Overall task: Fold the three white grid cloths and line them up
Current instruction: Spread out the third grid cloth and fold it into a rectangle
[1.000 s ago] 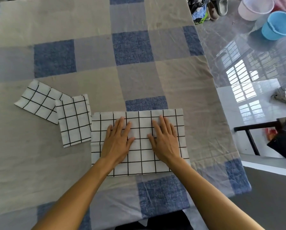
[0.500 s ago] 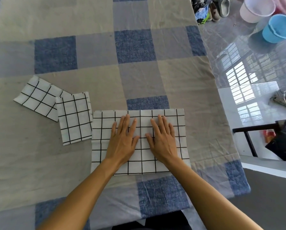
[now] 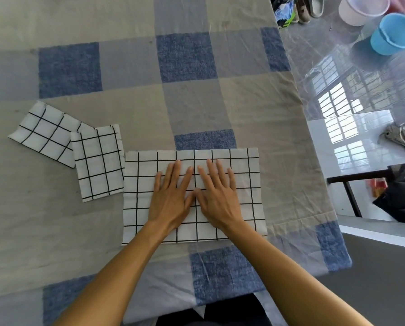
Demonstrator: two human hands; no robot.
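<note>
Three white cloths with black grid lines lie on the checked bedspread (image 3: 126, 90). The largest cloth (image 3: 140, 203) is a wide rectangle, spread flat in front of me. My left hand (image 3: 171, 196) and my right hand (image 3: 216, 196) press flat on its middle, fingers straight, thumbs touching. To the left sits a small folded cloth (image 3: 99, 161), its right edge against the large one. A second small folded cloth (image 3: 44, 132) lies tilted further left, its corner tucked under the first.
The bed's right edge drops to a glossy tiled floor (image 3: 338, 67). A blue bucket (image 3: 394, 34) and a pale basin (image 3: 361, 8) stand at the far right, with shoes (image 3: 307, 8) near them. A dark table frame (image 3: 352, 184) and dark bags (image 3: 404, 198) sit right.
Both hands have slid inward along the large cloth until the thumbs meet at its centre. The cloths have not moved.
</note>
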